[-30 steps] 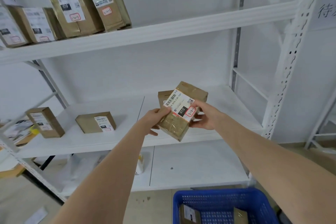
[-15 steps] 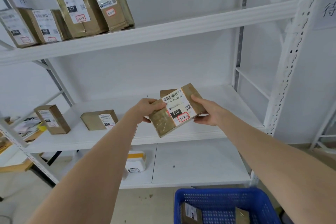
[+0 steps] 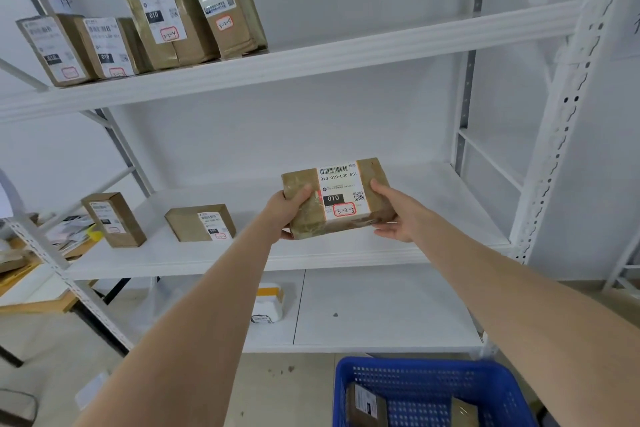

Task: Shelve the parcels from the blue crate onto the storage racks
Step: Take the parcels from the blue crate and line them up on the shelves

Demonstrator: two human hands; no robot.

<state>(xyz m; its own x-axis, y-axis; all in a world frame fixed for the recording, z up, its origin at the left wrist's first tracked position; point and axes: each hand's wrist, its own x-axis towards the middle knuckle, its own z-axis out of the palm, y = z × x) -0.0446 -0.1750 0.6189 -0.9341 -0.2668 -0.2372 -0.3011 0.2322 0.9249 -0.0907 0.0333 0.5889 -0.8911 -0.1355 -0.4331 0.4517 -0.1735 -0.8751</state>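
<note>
Head view: left hand (image 3: 285, 210) and right hand (image 3: 394, 218) grip a brown cardboard parcel (image 3: 341, 199), unshelved; blue plastic crate (image 3: 433, 374) holds two more.

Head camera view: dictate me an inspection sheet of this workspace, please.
Surface: white middle shelf, two small parcels on its left.
Job's things: 3-3-3 parcel held in front of the middle shelf; blue crate below with two crate parcels; four top parcels on the top shelf.
Clutter: white-yellow device on the bottom shelf; papers far left.
Grips: left hand and right hand each hold one end of the 3-3-3 parcel.
Cables: nothing seen.
Surroundings: white wall; perforated rack post at right.
</note>
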